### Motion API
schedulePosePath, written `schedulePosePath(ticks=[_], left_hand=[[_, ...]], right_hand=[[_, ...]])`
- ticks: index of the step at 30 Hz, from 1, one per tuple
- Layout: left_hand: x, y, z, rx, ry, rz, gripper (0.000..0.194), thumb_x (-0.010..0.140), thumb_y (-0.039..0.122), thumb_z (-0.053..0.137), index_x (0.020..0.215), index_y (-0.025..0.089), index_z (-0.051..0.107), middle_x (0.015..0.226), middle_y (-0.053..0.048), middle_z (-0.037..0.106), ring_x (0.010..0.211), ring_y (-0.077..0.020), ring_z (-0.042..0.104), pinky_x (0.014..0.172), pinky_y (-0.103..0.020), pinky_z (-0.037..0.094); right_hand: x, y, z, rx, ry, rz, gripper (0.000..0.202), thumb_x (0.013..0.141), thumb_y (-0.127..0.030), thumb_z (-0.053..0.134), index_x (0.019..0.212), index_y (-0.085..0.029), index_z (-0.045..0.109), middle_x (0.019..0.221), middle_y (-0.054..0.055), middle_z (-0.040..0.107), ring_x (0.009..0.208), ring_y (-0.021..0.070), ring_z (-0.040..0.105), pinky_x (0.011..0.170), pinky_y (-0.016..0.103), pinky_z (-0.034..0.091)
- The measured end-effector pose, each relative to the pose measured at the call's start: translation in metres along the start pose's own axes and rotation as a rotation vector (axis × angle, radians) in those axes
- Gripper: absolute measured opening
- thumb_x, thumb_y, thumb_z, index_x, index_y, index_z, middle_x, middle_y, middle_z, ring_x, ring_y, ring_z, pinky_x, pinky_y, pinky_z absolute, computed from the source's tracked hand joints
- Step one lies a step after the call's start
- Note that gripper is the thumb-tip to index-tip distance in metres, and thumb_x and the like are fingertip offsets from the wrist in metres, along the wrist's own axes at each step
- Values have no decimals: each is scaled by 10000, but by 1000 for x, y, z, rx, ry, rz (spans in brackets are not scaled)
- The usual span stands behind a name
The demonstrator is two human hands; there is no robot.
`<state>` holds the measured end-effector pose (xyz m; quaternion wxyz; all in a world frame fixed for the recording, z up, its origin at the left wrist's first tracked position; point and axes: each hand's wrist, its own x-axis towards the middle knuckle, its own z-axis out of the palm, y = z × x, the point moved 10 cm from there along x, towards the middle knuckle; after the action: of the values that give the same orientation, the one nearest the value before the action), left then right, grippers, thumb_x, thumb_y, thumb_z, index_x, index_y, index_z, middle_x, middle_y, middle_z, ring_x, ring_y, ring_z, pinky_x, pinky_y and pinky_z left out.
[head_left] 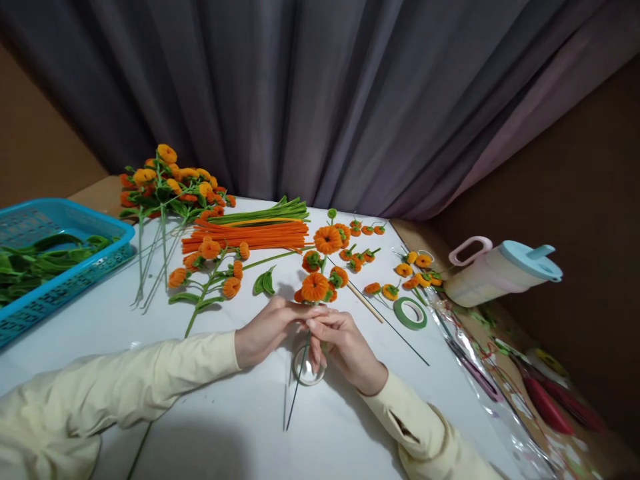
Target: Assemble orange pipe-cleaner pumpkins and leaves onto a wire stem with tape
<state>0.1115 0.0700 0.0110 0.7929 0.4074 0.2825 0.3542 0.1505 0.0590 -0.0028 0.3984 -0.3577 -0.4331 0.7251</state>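
Both hands meet at the middle of the white table, just below a cluster of orange fuzzy flowers (315,287). My left hand (270,328) has its fingers closed round the top of the flower stem. Against it, my right hand (347,347) pinches the same stem, with some fingers curled beneath. A thin dark green stem (295,393) runs down from between the hands. Behind it, partly covered by my right hand's fingers, lies a roll of pale tape (303,375). A finished-looking orange flower branch (207,287) lies to the left.
A blue basket (65,263) of green leaves stands left. Orange pipe cleaners (250,235) and a flower bunch (167,183) lie behind. To the right are green tape (410,313), a wooden stick (366,303), small flowers (404,270), a tumbler (493,273) and red-handled pliers (547,403).
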Motion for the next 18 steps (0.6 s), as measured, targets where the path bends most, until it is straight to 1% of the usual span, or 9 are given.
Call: schedulePosePath(ticks=[2, 4, 6, 9, 10, 12, 13, 15, 18], left_hand=[[1, -5, -2, -37, -18, -28, 276, 727, 314, 668, 870, 81, 708, 612, -73, 670, 617, -198, 613, 711, -319, 448], [3, -9, -5, -60, -27, -34, 261, 724, 288, 679, 873, 75, 702, 641, -81, 674, 629, -189, 612, 720, -323, 455], [4, -10, -9, -66, -20, -22, 203, 731, 256, 680, 832, 81, 702, 659, -77, 673, 643, -172, 607, 738, -316, 456], [5, -9, -15, -73, 4, -11, 142, 726, 223, 686, 774, 91, 701, 726, -84, 685, 707, -165, 608, 759, -299, 452], [5, -9, -16, -68, 7, -13, 138, 719, 219, 691, 767, 91, 702, 747, -89, 689, 724, -168, 608, 754, -290, 451], [5, -9, -16, -46, 5, -23, 151, 708, 228, 700, 759, 86, 706, 727, -87, 690, 690, -162, 605, 705, -271, 450], [5, -9, -16, -32, 6, -29, 165, 704, 241, 703, 756, 84, 706, 695, -81, 686, 649, -155, 599, 672, -265, 446], [5, -9, -17, -8, 36, -11, 193, 704, 274, 702, 731, 83, 701, 626, -64, 671, 598, -148, 588, 656, -266, 438], [6, -8, -20, 0, 102, 40, 281, 732, 338, 671, 608, 86, 670, 521, -47, 629, 592, -151, 586, 743, -282, 426]], right_hand=[[3, 10, 2, 72, -76, 67, 271, 719, -372, 692, 672, -109, 648, 393, -10, 579, 308, 104, 495, 353, 203, 359], [6, 14, 1, 69, -117, 78, 278, 713, -375, 701, 718, -99, 665, 418, 1, 605, 320, 104, 510, 364, 198, 371], [8, 13, -2, 30, -136, 59, 294, 711, -376, 708, 755, -86, 682, 461, 21, 635, 359, 109, 542, 389, 198, 390], [9, 10, -3, -15, -168, 46, 313, 708, -378, 715, 810, -83, 691, 520, 35, 661, 440, 119, 585, 475, 216, 439], [8, 10, -3, -24, -183, 58, 319, 714, -386, 709, 816, -85, 689, 527, 34, 661, 454, 121, 589, 498, 225, 447], [8, 13, -3, -45, -200, 83, 315, 726, -399, 694, 781, -89, 681, 518, 30, 651, 454, 121, 581, 520, 237, 446], [8, 14, -3, -51, -193, 89, 309, 723, -399, 695, 743, -91, 675, 506, 26, 641, 443, 120, 571, 517, 238, 440], [10, 15, -8, -47, -131, 85, 299, 710, -387, 707, 659, -97, 656, 481, 15, 614, 424, 108, 541, 503, 230, 420], [12, 16, -18, -26, 20, 71, 283, 699, -367, 720, 613, -109, 641, 462, 1, 583, 420, 97, 498, 478, 217, 384]])
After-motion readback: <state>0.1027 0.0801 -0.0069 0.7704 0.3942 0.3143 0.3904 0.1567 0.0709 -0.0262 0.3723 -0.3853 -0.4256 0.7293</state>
